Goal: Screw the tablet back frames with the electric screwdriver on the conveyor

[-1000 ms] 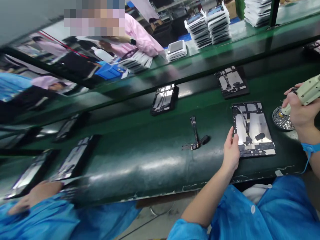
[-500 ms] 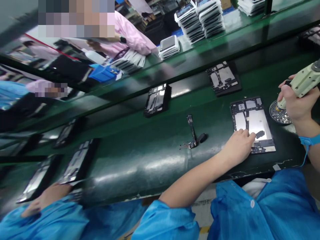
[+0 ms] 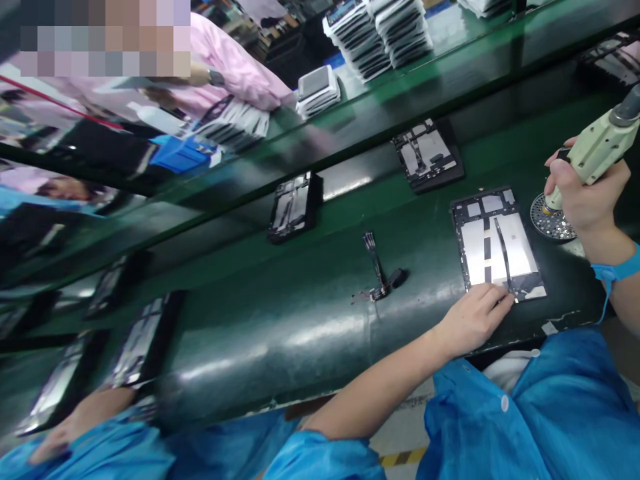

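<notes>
In front of me lies a tablet housing (image 3: 477,237) with its silver inside facing up. My left hand (image 3: 480,317) is closed at its lower edge, fingers pinched on the lower end of a black flex cable (image 3: 503,253). The cable's upper end lies loose over the silver area; the part within my fingers is hidden. My right hand (image 3: 583,193) is wrapped round a pale green electric screwdriver (image 3: 603,143). The screwdriver's tip points down at a round dish of small screws (image 3: 555,227) and seems to touch it. Left of the housing lies a removed flex cable assembly (image 3: 380,277) with a black block.
More opened tablets (image 3: 423,157) (image 3: 293,207) lie farther back on the green bench (image 3: 280,313). A co-worker's hand (image 3: 95,417) is beside other tablets (image 3: 143,340) at left. Stacked white-edged panels (image 3: 355,43) and a blue bin (image 3: 183,153) stand on the raised ledge.
My left hand has moved down toward the housing's lower edge, drawing the flex cable with it. The cable's upper end has come away from the top section. The camera view has shifted slightly.
</notes>
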The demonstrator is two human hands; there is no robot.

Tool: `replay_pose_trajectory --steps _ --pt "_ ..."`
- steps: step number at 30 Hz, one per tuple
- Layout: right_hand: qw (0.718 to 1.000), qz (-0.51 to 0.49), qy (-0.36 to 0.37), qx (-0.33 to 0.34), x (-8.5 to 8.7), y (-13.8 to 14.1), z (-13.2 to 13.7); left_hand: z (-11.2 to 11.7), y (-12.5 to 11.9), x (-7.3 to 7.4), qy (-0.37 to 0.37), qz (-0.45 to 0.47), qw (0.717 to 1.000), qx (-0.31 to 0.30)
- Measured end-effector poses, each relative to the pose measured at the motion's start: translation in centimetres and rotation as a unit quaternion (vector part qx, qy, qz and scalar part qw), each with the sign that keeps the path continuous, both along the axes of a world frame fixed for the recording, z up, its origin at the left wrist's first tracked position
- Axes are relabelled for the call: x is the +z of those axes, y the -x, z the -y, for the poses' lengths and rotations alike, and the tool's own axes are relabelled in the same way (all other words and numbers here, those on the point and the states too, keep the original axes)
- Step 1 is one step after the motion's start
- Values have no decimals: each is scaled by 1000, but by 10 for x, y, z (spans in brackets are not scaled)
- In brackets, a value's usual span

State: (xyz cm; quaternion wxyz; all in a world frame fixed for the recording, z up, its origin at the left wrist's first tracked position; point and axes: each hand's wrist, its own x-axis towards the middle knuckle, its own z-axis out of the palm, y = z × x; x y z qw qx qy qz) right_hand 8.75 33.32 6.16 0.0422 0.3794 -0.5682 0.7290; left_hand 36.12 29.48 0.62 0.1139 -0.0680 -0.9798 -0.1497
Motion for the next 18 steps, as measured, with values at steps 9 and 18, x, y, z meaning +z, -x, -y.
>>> replay_pose_trajectory --steps 9,18 --pt "1000 -6 24 7 1 -2 0 -23 -7 -27 -39 -91 984 149" --pt "1000 -16 -1 26 -7 0 6 3 29 -27 -90 -92 966 226"
